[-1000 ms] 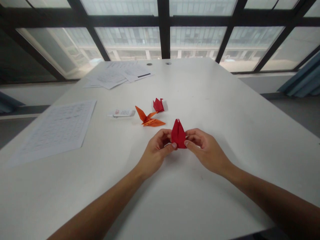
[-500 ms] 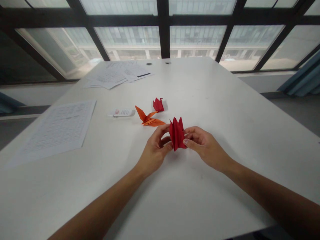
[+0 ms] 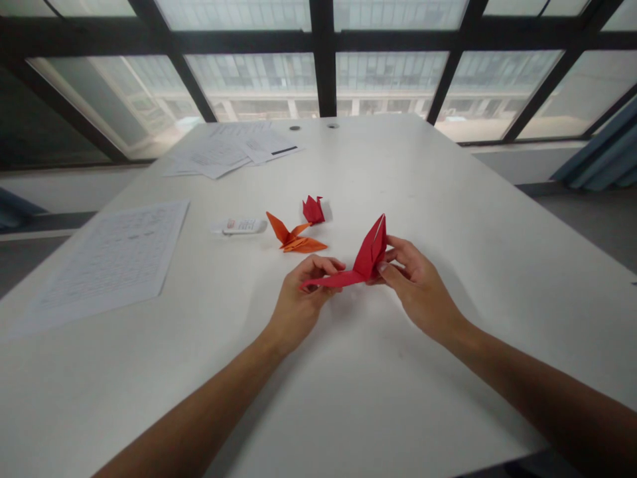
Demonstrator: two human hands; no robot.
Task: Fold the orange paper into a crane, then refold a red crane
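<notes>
White table (image 3: pixel 378 392), creased red paper (image 3: pixel 369 255) — sharp-pointed — in hands (image 3: pixel 300 300)

Reaching inward from lower left and lower right with bare forearms (image 3: pixel 199 405); pinching with left hand (image 3: pixel 301 299) and right hand (image 3: pixel 421 285), palms inward, not touching.

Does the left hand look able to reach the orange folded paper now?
Probably yes. The orange folded paper lies beyond the left hand, with nothing visible between them; however, that hand is busy with the red folded paper, which it may need to leave.
</notes>
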